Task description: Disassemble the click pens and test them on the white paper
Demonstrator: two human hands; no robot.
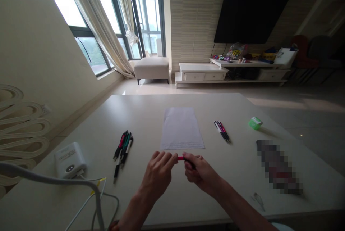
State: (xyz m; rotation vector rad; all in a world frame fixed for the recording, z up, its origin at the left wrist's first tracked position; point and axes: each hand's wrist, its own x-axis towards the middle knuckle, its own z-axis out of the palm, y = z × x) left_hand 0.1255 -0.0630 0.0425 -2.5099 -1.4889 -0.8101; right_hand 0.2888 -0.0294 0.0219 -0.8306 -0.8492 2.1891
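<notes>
Both hands meet over the table just in front of a sheet of white paper. Between them a red pen with a dark grip lies level. My left hand is closed around one end of it, the fingers curled over the top. The other end sits in my right hand, pinched between thumb and curled fingers. Only a short red stretch and some of the dark part show; the rest is hidden by the hands. Faint lines of writing run along the paper's near edge.
Left on the table lies a group of several pens, and right of the paper a smaller pen group. A white power bank with cables stands left. A green box and a pixelated item are right.
</notes>
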